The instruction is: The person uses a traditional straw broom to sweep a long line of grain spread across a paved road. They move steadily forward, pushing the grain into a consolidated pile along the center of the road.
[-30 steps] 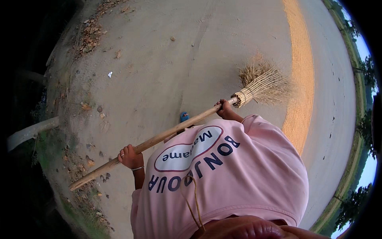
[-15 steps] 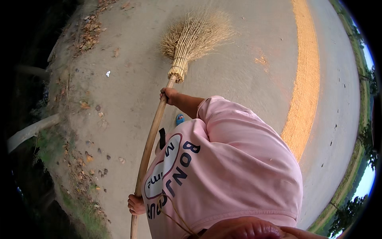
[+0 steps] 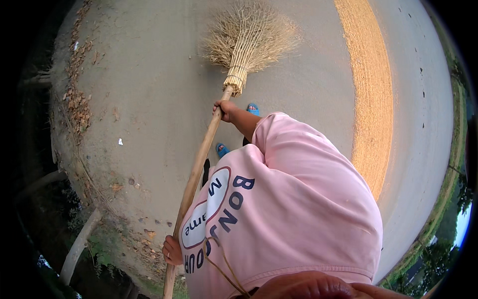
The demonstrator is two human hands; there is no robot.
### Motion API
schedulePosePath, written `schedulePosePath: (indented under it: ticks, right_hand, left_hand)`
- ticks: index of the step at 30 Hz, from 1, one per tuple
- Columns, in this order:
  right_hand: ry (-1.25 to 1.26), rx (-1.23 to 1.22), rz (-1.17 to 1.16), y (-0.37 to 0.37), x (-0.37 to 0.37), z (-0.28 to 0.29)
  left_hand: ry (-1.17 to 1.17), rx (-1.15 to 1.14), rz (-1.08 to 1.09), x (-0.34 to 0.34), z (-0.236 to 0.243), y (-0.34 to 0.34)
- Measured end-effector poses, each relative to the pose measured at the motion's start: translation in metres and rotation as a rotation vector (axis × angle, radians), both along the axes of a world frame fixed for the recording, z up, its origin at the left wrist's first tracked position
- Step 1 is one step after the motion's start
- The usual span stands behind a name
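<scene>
A long-handled twig broom (image 3: 249, 42) reaches away from me, its fan of bristles at the top of the view, seemingly on the pavement. My right hand (image 3: 225, 110) is closed around the wooden handle (image 3: 198, 163) just below the wire-bound neck. Farther down the same handle, close to my shirt, my left hand (image 3: 172, 250) is wrapped round it, with a ring on one finger. The left forearm is hidden by the pink shirt (image 3: 294, 209). Beside the handle, my feet in blue sandals (image 3: 253, 110) show partly past the shirt.
A long band of yellow-orange grain-like material (image 3: 371, 99) runs along the grey pavement (image 3: 149, 99) on the right. Dry leaves (image 3: 78, 110) line the left edge, near a pale trunk or branch (image 3: 82, 244). A white scrap (image 3: 120, 142) lies left of the broom.
The broom head and right hand have shifted slightly up and right. The white scrap sits lower and farther left, and the yellow band is farther left. A second sandal has come into view.
</scene>
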State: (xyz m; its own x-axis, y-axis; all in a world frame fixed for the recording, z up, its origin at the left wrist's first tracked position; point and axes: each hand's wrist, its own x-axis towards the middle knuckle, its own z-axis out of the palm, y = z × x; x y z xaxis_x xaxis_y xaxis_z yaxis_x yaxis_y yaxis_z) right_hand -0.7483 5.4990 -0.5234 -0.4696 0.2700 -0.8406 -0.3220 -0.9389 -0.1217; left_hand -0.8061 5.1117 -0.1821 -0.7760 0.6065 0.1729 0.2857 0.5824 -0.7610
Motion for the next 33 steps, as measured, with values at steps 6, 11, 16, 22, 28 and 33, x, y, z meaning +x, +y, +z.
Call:
schedulePosePath:
  ticks: [6,11,16,22,28,33]
  right_hand:
    - [-0.097,-0.091,-0.466,0.035,0.123,-0.019]
    - [-0.256,-0.141,-0.707,0.033,0.219,-0.019]
    - [-0.332,-0.192,-0.948,0.011,0.288,-0.028]
    - [-0.358,-0.158,-0.994,-0.022,0.329,-0.037]
    - [-0.438,-0.248,-0.866,-0.055,0.354,-0.049]
    - [-0.507,-0.169,-0.786,-0.006,0.368,-0.039]
  left_hand:
    - [-0.068,0.046,-0.495,-0.05,-0.014,0.122]
    - [-0.117,0.164,-0.853,-0.072,-0.061,0.198]
    - [-0.43,0.33,-1.006,-0.056,-0.075,0.287]
    - [-0.697,0.407,-1.125,-0.054,-0.101,0.336]
    - [-0.813,0.403,-1.161,-0.068,-0.126,0.364]
    - [-0.838,0.453,-1.123,-0.067,-0.14,0.38]
